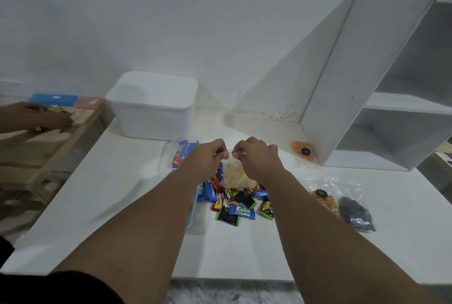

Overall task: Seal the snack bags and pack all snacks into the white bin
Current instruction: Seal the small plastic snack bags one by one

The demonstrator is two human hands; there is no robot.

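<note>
A clear snack bag (233,174) of pale crisps is pinched at its top edge by left hand (208,157) and right hand (256,157), each grip clenched on it, above wrapped snacks (234,202) on the counter (117,181)

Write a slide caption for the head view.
Both hands pinch shut a clear plastic bag of pale snacks before the lidded white bin.

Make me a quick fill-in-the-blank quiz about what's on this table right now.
1. Both hands, left hand and right hand, pinch the top of a clear bag of pale ____.
2. The white plastic bin stands ____ the hands, by the wall.
3. The blue wrapper in the pile reads ____.

Missing words: chips; behind; Kalpa
</note>
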